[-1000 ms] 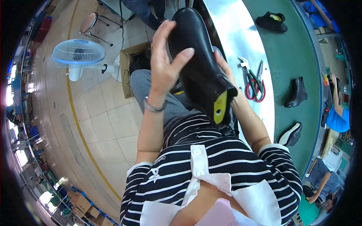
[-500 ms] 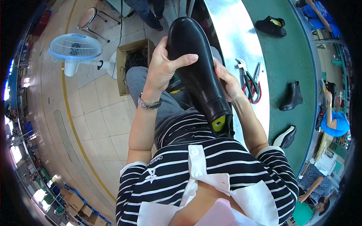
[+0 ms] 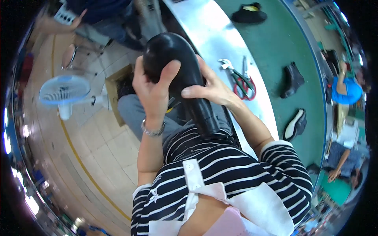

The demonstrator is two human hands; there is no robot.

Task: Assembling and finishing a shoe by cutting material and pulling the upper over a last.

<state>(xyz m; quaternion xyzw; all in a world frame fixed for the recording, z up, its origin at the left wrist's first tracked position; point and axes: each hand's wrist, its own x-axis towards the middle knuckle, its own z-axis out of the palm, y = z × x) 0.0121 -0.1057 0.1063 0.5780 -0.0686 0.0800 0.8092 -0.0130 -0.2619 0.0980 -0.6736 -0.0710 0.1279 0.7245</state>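
Observation:
A glossy black shoe (image 3: 179,74) stands on end against my lap, toe pointing away from me. My left hand (image 3: 151,88) wraps over the toe part from the left, thumb across the top. My right hand (image 3: 210,88) grips the shoe's right side, fingers laid on the upper. A metal bracelet (image 3: 152,130) circles my left wrist. My striped shirt hides the shoe's heel end.
A metal bench edge (image 3: 220,35) and green belt (image 3: 275,47) run on the right, with red-handled pliers (image 3: 242,80), black shoe parts (image 3: 293,78) and a soled shoe (image 3: 296,125). On the left floor are a blue fan (image 3: 65,91) and a cardboard box (image 3: 118,92). Other people sit at far right and top.
The shoe has turned and slid down, so its yellow-marked heel end is now hidden against my body. My left hand shifted from the shoe's side up over the toe.

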